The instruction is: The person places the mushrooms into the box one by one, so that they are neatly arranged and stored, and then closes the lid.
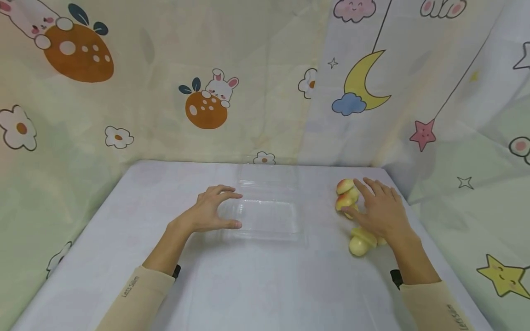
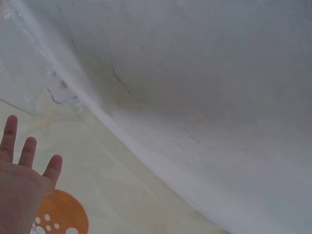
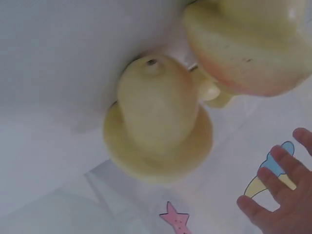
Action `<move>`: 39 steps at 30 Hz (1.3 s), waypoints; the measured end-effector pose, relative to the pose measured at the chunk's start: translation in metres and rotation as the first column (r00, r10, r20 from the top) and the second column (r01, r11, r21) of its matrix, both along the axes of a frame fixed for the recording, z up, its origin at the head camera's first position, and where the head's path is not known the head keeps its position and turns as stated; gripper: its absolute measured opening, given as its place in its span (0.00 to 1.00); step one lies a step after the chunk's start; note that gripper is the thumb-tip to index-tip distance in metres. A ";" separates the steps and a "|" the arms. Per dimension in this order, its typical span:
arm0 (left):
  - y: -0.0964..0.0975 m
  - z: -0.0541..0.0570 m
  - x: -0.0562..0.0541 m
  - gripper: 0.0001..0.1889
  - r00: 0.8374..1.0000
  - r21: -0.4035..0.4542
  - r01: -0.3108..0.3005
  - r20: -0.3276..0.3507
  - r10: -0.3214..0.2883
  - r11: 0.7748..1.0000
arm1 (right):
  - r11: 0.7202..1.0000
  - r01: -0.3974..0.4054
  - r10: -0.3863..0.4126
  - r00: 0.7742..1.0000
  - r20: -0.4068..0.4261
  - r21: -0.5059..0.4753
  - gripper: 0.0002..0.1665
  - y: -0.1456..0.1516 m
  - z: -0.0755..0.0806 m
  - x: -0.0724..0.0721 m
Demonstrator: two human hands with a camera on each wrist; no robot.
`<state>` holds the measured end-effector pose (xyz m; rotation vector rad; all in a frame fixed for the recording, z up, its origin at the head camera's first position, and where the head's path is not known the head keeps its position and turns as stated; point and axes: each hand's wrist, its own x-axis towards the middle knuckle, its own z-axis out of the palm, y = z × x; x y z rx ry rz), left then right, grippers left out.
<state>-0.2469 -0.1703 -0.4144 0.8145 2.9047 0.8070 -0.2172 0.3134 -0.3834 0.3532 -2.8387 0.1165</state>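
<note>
A clear plastic clamshell box [image 1: 269,235] lies on the table with its lid [image 1: 268,183] folded back toward the wall. My left hand [image 1: 209,209] is at the box's left side, thumb and fingers spread apart, with nothing held. My right hand [image 1: 383,211] hovers over several pale yellow toy mushrooms with loosely spread fingers. Some of these mushrooms [image 1: 347,200], reddish on the caps, are grouped by its thumb and fingertips; another mushroom [image 1: 359,246] lies nearer to me, partly hidden with its neighbours under the palm. The right wrist view shows one mushroom [image 3: 158,105] close up, stem toward the camera.
A white cloth covers the table [image 1: 256,285]. Behind it and at the sides hangs a curtain [image 1: 265,82] printed with rabbits, flowers, a moon and stars. The table's right edge runs close beside my right hand.
</note>
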 end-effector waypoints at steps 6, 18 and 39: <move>0.000 0.003 0.000 0.45 1.000 0.009 0.010 -0.003 -0.010 1.000 | 0.999 0.042 -0.041 0.997 0.059 -0.021 0.54 0.021 0.002 -0.003; 0.000 0.005 0.002 0.49 0.999 -0.016 -0.007 0.045 0.007 1.000 | 0.968 0.080 -0.041 0.985 0.165 -0.237 0.53 0.063 0.000 -0.005; 0.005 0.006 -0.001 0.37 0.995 0.047 0.033 0.093 -0.037 0.998 | 0.955 0.191 -0.131 0.958 0.257 -0.225 0.57 0.083 -0.020 0.009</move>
